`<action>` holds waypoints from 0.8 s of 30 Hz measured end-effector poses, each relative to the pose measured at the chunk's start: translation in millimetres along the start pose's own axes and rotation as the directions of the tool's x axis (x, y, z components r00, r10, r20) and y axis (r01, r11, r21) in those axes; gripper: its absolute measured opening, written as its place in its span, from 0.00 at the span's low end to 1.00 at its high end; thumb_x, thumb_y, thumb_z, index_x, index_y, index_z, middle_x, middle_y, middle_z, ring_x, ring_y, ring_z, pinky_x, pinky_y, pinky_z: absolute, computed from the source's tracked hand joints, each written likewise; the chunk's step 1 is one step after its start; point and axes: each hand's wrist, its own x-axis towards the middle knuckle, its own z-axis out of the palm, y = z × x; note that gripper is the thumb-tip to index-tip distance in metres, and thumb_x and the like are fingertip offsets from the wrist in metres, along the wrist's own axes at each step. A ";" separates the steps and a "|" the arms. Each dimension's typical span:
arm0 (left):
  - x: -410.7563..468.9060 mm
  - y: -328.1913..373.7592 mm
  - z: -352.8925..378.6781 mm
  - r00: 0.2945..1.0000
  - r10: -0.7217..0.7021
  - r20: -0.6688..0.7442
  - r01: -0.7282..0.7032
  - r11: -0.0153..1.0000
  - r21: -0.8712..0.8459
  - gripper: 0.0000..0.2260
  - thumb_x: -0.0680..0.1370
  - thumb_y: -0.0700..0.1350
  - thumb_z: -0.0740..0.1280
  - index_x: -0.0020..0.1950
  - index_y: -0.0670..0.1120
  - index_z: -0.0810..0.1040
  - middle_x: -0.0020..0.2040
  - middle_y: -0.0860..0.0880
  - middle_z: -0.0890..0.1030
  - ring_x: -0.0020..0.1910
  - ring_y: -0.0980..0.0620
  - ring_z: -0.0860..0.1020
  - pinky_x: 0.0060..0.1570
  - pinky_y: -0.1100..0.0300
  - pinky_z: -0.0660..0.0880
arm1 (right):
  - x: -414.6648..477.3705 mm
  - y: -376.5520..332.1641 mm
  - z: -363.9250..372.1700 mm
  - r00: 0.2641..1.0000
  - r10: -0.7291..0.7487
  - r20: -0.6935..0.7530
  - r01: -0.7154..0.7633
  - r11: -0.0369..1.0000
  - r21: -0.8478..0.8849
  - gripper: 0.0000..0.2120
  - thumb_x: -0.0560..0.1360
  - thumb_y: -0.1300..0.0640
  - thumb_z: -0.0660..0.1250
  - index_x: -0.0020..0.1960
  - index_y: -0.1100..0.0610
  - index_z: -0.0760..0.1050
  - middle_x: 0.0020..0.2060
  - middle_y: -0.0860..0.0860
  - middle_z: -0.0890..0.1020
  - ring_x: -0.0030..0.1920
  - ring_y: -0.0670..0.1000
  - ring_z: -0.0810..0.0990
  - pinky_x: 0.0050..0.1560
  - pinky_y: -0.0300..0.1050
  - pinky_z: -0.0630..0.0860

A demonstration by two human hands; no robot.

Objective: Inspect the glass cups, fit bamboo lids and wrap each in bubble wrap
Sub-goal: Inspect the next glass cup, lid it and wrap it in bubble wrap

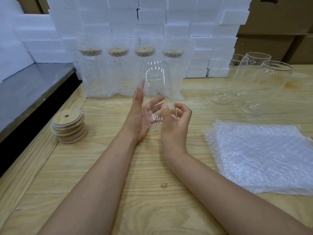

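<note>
Both hands hold 1 clear glass cup (156, 92) above the wood table (135, 192), centre of view. Cup looks inverted or tilted away, rounded end up near the wrapped row, other end down between the palms; exact orientation hard to tell through the glass. Left hand (138, 116) is open wide, fingers spread and pointing up, palm against the cup's left side. Right hand (176, 122) is curled narrow, thumb (165, 114) up on the near wall, fingers hooked round the right side.

Behind the cup, 4 wrapped cups (130, 73) stand in a row at the back, each in bubble wrap with a bamboo lid on. Back right, 3 bare cups (264, 82) stand close together, unlidded. Left of the hands, a stack of lids (68, 128) sits near the table edge, top lid showing a small hole. Right, a pile of bubble wrap sheets (264, 156) lies flat. White foam blocks (152, 22) are stacked along the back, cardboard boxes (274, 22) top right.
</note>
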 end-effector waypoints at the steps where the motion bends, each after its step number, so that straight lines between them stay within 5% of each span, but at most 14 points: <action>1: -0.8 0.5 0.4 1.000 -0.015 0.019 0.015 1.000 -0.017 0.45 0.50 0.73 0.73 0.65 0.70 0.65 0.60 0.42 0.80 0.50 0.49 0.83 0.37 0.57 0.79 | -0.1 0.1 0.2 1.000 0.011 -0.002 -0.011 1.000 0.027 0.12 0.77 0.55 0.67 0.52 0.46 0.64 0.53 0.54 0.73 0.47 0.50 0.78 0.41 0.30 0.73; 7: -0.3 -0.5 -0.2 0.992 -0.085 0.089 0.089 0.995 -0.034 0.47 0.56 0.69 0.74 0.73 0.66 0.60 0.61 0.39 0.80 0.54 0.43 0.82 0.41 0.55 0.74 | 3.8 -1.9 3.2 0.972 0.230 -0.048 -0.211 0.945 0.249 0.05 0.80 0.52 0.61 0.49 0.51 0.65 0.38 0.48 0.76 0.35 0.47 0.78 0.42 0.46 0.77; 11: 2.8 -4.3 -3.3 0.998 -0.060 0.022 0.061 0.998 -0.018 0.26 0.77 0.59 0.61 0.75 0.64 0.58 0.58 0.40 0.81 0.49 0.48 0.82 0.35 0.62 0.76 | 5.2 -0.4 1.8 0.958 0.283 -0.044 -0.262 0.929 0.263 0.06 0.81 0.49 0.58 0.49 0.51 0.66 0.38 0.48 0.76 0.32 0.44 0.80 0.36 0.42 0.76; 13: 3.6 -6.3 -5.0 0.999 -0.032 0.005 0.032 0.999 -0.003 0.25 0.78 0.56 0.58 0.75 0.63 0.58 0.58 0.40 0.79 0.45 0.49 0.81 0.32 0.62 0.76 | 4.5 0.0 2.2 0.958 0.283 -0.040 -0.265 0.932 0.249 0.06 0.81 0.49 0.57 0.49 0.51 0.66 0.38 0.48 0.77 0.32 0.44 0.81 0.35 0.41 0.77; 17: 4.1 -5.9 -5.0 1.000 0.014 -0.026 -0.014 1.000 0.008 0.27 0.76 0.56 0.63 0.74 0.63 0.60 0.56 0.41 0.80 0.42 0.51 0.82 0.36 0.61 0.78 | 3.8 -0.1 3.7 0.968 0.237 -0.081 -0.223 0.962 0.156 0.06 0.81 0.50 0.58 0.48 0.51 0.68 0.40 0.48 0.78 0.39 0.48 0.79 0.50 0.53 0.77; 20: 5.0 -6.5 -5.5 0.997 0.048 -0.054 -0.047 0.999 0.021 0.28 0.74 0.54 0.63 0.74 0.62 0.61 0.52 0.45 0.82 0.44 0.51 0.81 0.36 0.64 0.77 | 2.8 -2.6 1.5 0.982 0.160 -0.099 -0.156 0.987 0.040 0.07 0.79 0.47 0.62 0.53 0.48 0.67 0.54 0.51 0.75 0.54 0.51 0.77 0.55 0.47 0.75; 24: 3.7 -6.7 -3.2 0.994 0.086 -0.067 -0.081 0.994 0.075 0.38 0.67 0.58 0.70 0.74 0.63 0.59 0.53 0.42 0.78 0.45 0.49 0.78 0.47 0.56 0.74 | -5.5 -8.4 2.8 0.999 0.037 -0.006 -0.037 0.995 -0.093 0.28 0.62 0.39 0.73 0.55 0.39 0.62 0.59 0.47 0.66 0.58 0.47 0.71 0.50 0.30 0.72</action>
